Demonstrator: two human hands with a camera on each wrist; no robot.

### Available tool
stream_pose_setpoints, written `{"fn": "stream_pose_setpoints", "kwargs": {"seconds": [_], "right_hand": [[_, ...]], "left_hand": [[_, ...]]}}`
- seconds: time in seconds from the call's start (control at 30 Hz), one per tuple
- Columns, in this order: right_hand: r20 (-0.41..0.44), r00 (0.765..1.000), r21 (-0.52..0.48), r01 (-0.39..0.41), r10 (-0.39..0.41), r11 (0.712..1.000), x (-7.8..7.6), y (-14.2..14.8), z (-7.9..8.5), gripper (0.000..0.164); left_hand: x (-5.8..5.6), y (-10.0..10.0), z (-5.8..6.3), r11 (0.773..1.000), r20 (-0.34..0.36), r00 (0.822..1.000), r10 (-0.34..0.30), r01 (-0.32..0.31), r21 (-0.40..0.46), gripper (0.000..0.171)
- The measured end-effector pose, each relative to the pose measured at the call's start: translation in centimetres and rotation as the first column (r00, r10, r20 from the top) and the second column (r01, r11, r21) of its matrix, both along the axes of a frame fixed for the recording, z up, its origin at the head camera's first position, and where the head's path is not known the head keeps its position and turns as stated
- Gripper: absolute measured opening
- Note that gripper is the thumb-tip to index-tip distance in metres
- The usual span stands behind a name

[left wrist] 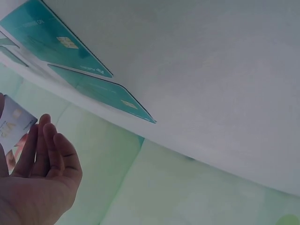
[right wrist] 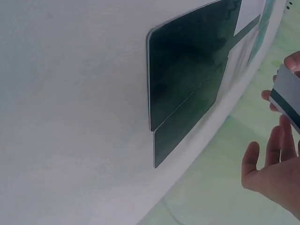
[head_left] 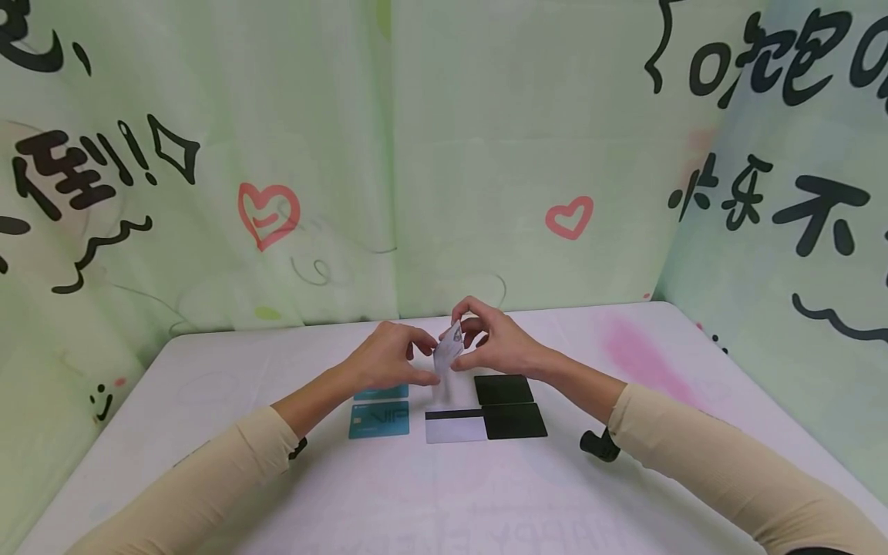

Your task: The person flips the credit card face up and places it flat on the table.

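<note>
A white card (head_left: pixel 449 348) stands raised above the table between my two hands. Its printed face with a gold chip (left wrist: pixel 14 123) shows in the left wrist view, and the dark-striped back (right wrist: pixel 287 96) in the right wrist view. My left hand (head_left: pixel 390 356) pinches the card from the left, thumb low and fingers above. From the right, my right hand (head_left: pixel 501 339) holds its other side between thumb and bent fingers. Exact fingertip contact is partly hidden. Below lie two teal cards (head_left: pixel 379 420), a white card with a black stripe (head_left: pixel 455 429) and two black cards (head_left: pixel 515 422).
The white-covered table (head_left: pixel 388 493) carries a pink smudge at the right. A pale green curtain (head_left: pixel 479 169) with hearts and black lettering hangs behind and at both sides. A black wrist device (head_left: pixel 600 445) sits under the right sleeve.
</note>
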State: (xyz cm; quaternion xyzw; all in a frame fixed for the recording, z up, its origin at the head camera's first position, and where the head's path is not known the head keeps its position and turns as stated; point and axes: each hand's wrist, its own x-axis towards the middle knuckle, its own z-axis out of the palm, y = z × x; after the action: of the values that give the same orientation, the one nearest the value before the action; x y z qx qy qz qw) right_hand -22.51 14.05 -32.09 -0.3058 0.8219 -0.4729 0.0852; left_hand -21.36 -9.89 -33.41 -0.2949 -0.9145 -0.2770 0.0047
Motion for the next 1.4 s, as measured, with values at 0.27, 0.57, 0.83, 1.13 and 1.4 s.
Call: {"fn": "stream_pose_setpoints", "kwargs": {"seconds": [0.27,0.57,0.83,1.13,1.4], "right_hand": [[0.021,1.0,0.014,0.004,-0.005,1.0,0.04,0.08,0.13,0.052],[0.057,0.998,0.011,0.005,-0.005,1.0,0.09,-0.07,0.2,0.05],[0.069,0.998,-0.01,0.003,-0.002,1.0,0.14,0.02,0.12,0.051],[0.008,0.999,0.071,0.046,-0.047,0.996,0.28,0.21,0.06,0.05],[-0.074,0.993,0.163,0.099,-0.088,0.982,0.24,0.21,-0.05,0.048]], "left_hand": [[-0.06,-0.1,0.06,1.0,-0.015,1.0,-0.016,0.016,0.002,0.04],[-0.17,-0.36,0.04,1.0,0.012,1.0,-0.007,0.007,0.003,0.039],[-0.39,-0.44,-0.16,1.0,0.014,1.0,-0.01,0.01,0.013,0.04],[-0.4,-0.45,-0.06,1.0,0.007,1.0,0.02,-0.02,-0.009,0.04],[-0.4,-0.63,0.23,0.999,0.009,0.999,0.038,-0.037,-0.036,0.04]]}}
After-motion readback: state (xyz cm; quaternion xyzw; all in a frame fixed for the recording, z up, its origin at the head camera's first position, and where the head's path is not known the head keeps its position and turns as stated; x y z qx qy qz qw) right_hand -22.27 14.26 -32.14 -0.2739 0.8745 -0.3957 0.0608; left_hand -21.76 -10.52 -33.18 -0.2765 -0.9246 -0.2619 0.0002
